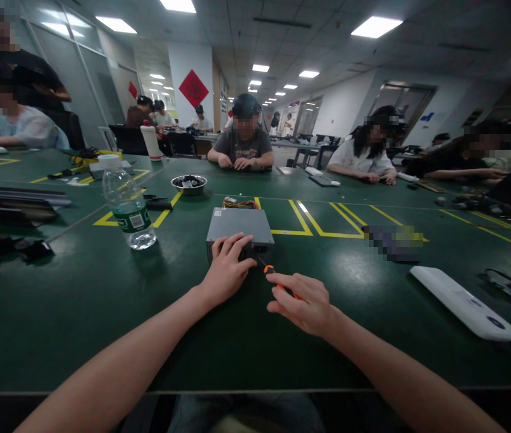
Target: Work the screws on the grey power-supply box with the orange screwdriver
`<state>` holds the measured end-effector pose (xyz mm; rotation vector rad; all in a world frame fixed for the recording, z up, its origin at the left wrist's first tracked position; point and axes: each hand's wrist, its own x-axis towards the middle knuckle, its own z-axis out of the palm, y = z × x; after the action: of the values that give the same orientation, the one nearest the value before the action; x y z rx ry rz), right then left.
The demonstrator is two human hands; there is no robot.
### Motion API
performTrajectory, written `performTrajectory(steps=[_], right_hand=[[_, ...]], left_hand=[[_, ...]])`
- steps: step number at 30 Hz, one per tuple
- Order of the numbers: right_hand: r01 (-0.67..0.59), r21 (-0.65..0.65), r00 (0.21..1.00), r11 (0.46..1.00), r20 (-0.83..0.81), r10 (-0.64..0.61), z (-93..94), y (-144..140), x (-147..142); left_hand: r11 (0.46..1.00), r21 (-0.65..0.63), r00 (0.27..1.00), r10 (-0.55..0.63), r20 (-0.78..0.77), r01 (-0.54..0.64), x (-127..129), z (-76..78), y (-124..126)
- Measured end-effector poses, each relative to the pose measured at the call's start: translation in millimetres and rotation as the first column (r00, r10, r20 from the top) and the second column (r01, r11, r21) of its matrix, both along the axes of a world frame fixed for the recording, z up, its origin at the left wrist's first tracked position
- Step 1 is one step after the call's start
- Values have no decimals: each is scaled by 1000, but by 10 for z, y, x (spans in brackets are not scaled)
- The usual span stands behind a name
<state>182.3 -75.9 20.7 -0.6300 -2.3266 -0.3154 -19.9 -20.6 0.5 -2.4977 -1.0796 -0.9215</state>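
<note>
A grey metal box (240, 226), a computer power supply with coloured wires (240, 204) at its far end, lies on the green table (102, 300) in front of me. My left hand (227, 269) rests on its near edge, fingers spread over the top. My right hand (303, 304) grips an orange-handled screwdriver (270, 270), its thin tip pointing at the box's near right corner.
A plastic water bottle (127, 204) stands left of the box. A metal bowl (189, 184) with small parts sits beyond it. A white flat case (465, 302) lies at the right. Dark parts lie along the left edge. Several people sit around the far side.
</note>
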Motion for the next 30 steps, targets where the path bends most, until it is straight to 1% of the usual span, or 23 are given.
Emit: performTrajectory(steps=[3,5,7,8,10,11,14,16,21,23,28,30], right_hand=[[-41,-55,998,998,37,43,-79,-58,-6],[-78,-142,995,987,43,85,-153,-76,-21],[-97,-232,995,968,-11,97,-224,-70,-38],[-93,-258,995,962,-60,80,-252,-58,-46],[-68,-251,990,966,-133,35,-286,-24,-64],[-56,-228,991,972,-132,26,-290,-6,-74],[-58,-136,998,989,-19,56,-262,34,-108],[-63,-105,998,993,-2,63,-224,43,-129],[-129,-204,991,970,-57,120,-156,23,-138],[-139,-212,990,967,-54,130,-159,18,-126],[-100,-268,993,958,-83,80,-204,44,-95],[-76,-277,996,958,-70,59,-208,52,-84]], left_hand=[[1000,-3,1000,5,-21,-5,19,7,-33],[1000,-2,999,13,-39,-13,30,8,-44],[1000,-1,998,21,-61,-22,37,7,-48],[1000,-3,997,25,-70,-26,40,6,-51],[999,-2,996,36,-79,-36,47,4,-57],[999,-1,996,42,-81,-42,50,3,-61],[999,-4,995,46,-88,-46,56,1,-74],[999,-16,996,31,-83,-32,55,-1,-77],[999,-27,999,25,-32,-25,32,-2,-45],[1000,-22,999,22,-33,-23,15,3,-25],[1000,-24,1000,11,-20,-12,-24,25,0],[1000,-25,1000,9,-13,-10,-32,27,7]])
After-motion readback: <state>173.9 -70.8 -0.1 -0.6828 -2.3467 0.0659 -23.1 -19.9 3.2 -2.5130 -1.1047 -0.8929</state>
